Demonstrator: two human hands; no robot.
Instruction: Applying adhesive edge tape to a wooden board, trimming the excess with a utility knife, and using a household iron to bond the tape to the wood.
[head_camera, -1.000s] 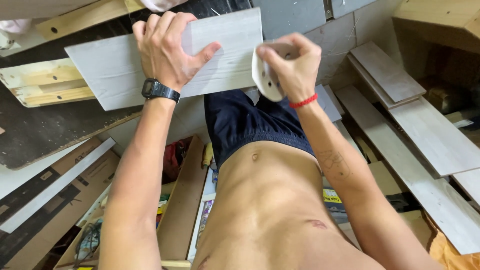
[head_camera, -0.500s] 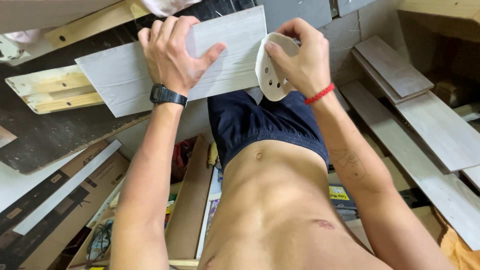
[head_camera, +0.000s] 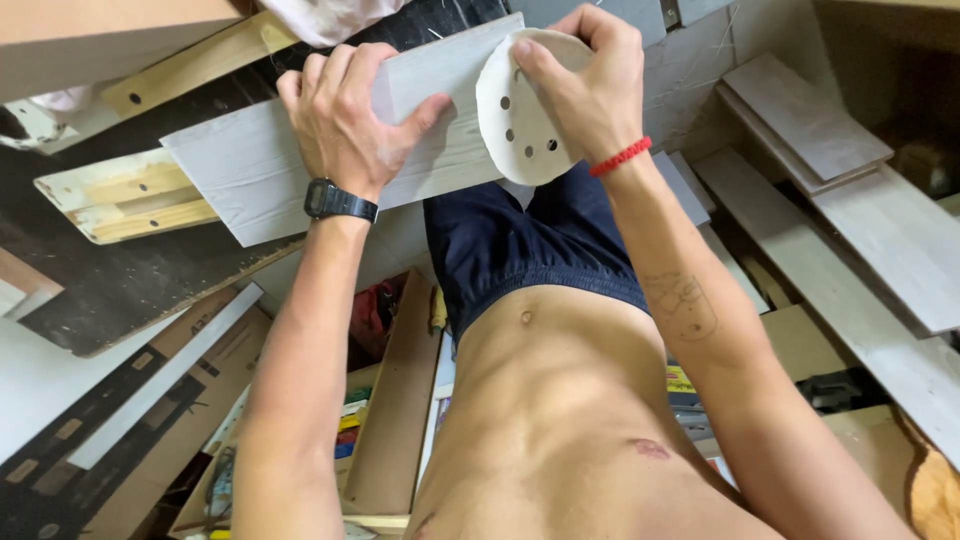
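A pale grey wooden plank (head_camera: 260, 170) lies across my lap, slanting up to the right. My left hand (head_camera: 345, 115), with a black watch on its wrist, presses flat on the middle of the plank. My right hand (head_camera: 585, 85), with a red cord on its wrist, grips a round white sanding disc (head_camera: 520, 125) with several holes and holds it against the plank's right end, its face tilted towards me. My fingers cover the disc's upper edge.
Several grey planks (head_camera: 850, 220) lie stacked on the floor at the right. A bare wood frame piece (head_camera: 130, 200) sits at the left on a dark board (head_camera: 130, 290). Long boards and cardboard (head_camera: 390, 400) lie below my knees, with small coloured items between them.
My right hand has moved the sanding disc up and left along the plank's right end and tilted its face into view. My left hand stays pressed on the plank.
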